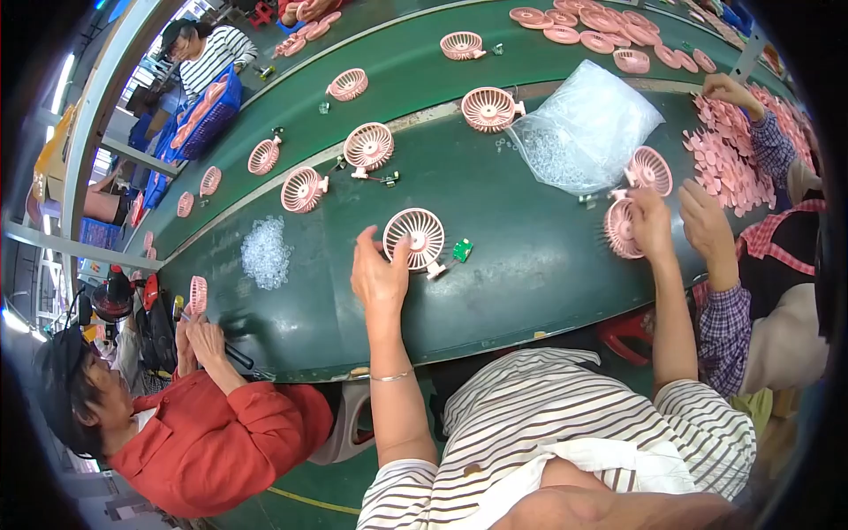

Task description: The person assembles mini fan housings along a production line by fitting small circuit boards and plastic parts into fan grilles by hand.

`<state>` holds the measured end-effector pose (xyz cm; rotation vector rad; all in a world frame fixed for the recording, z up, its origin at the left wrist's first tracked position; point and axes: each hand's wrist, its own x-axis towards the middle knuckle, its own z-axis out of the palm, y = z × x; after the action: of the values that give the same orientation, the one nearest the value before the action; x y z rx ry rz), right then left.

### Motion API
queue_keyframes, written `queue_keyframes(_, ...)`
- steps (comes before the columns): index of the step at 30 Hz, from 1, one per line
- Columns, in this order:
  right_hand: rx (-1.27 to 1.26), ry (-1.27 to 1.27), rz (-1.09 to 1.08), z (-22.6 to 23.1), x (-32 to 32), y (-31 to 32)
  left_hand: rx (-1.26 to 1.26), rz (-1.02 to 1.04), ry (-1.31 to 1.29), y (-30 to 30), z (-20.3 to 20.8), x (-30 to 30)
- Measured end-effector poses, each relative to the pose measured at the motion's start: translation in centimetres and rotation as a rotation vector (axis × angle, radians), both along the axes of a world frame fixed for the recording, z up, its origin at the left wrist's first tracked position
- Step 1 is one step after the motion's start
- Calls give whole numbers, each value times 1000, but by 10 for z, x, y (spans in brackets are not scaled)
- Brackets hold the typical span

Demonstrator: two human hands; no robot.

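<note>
My left hand [380,276] grips the rim of a round pink fan housing [427,231], its thumb over the grille. A small green circuit board [462,250] lies beside that housing's stem. On the right, my right hand [653,228] has its fingers closed at the edge of a tilted pink fan housing [621,228]. Just beyond it another pink fan housing [650,168] leans close to the fingertips. Exactly where the right fingers grip is partly hidden. A co-worker's hand [705,221] with a plaid sleeve is close to my right hand.
Ahead lies a clear plastic bag [583,128] of small transparent parts. A heap of similar parts [266,253] sits left. More fan housings [368,146] line the green table [521,291]. Pink pieces [729,163] pile up right. A person in red [212,442] works at left.
</note>
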<state>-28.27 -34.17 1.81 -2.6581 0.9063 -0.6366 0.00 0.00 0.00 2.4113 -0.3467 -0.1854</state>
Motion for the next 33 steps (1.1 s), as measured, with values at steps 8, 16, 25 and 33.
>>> queue_keyframes(8,-280,-110,-148,48,27,24,-200,94,182,4,39,-28)
queue_keyframes(16,105,-368,276,54,103,102,-139,-781,-449,-23,82,-26)
queue_keyframes(25,293,-26,428,-12,154,138,43,-485,-78,25,34,-51)
queue_keyframes(33,94,99,135,-36,233,134,-405,-194,-62,32,19,-85)
